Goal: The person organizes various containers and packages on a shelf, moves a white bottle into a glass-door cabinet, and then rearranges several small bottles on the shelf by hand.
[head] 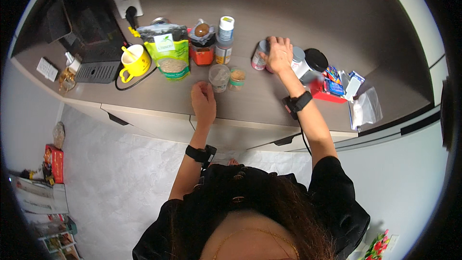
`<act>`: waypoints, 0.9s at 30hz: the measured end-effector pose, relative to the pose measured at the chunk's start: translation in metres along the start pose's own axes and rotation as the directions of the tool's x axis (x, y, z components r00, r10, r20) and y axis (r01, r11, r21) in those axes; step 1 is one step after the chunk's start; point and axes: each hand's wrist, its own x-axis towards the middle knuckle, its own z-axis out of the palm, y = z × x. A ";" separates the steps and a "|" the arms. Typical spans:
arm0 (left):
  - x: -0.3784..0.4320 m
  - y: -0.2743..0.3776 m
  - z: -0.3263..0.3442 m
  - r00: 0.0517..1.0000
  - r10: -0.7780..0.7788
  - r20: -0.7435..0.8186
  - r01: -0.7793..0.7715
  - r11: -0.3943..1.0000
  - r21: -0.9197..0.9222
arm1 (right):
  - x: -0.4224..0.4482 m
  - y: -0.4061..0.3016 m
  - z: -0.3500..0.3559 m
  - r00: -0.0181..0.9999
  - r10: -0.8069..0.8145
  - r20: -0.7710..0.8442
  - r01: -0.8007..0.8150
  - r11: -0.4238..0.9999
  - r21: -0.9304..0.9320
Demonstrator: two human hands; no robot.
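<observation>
My left hand (204,99) rests near the front edge of the countertop with fingers loosely bent and nothing visible in it. Just beyond its fingertips stands a clear plastic cup (219,78), beside a small jar with tan contents (237,79). My right hand (279,54) reaches over a pink-labelled bottle (269,69) and grips it from above; the hand hides most of that bottle. Against its left side stands a similar bottle with a grey lid (259,57). To the right are a white bottle with a grey lid (297,57) and a black-lidded tub (316,60).
A green seed pouch (171,57), a yellow mug (136,59), a red container (202,54) and stacked bottles (224,41) stand left of centre. On the right are a red box of packets (328,92) and a clear plastic bag (370,104). A black cable (133,87) lies by the mug.
</observation>
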 end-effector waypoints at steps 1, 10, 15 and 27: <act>0.001 0.000 0.001 1.000 -0.007 -0.004 0.007 1.000 -0.012 | 0.001 -0.002 -0.002 1.000 -0.001 -0.006 0.002 0.999 0.042; 0.001 0.002 -0.005 0.999 -0.030 0.029 0.031 0.999 -0.033 | 0.046 -0.057 -0.020 0.993 -0.072 -0.096 0.112 0.842 0.527; 0.002 0.000 -0.004 0.999 -0.031 0.025 0.031 1.000 -0.005 | 0.061 -0.084 -0.020 0.998 -0.031 -0.062 0.058 0.874 0.483; 0.000 -0.008 0.000 1.000 -0.015 0.011 0.015 1.000 -0.020 | 0.064 -0.072 -0.011 0.988 0.050 0.146 -0.138 0.709 0.692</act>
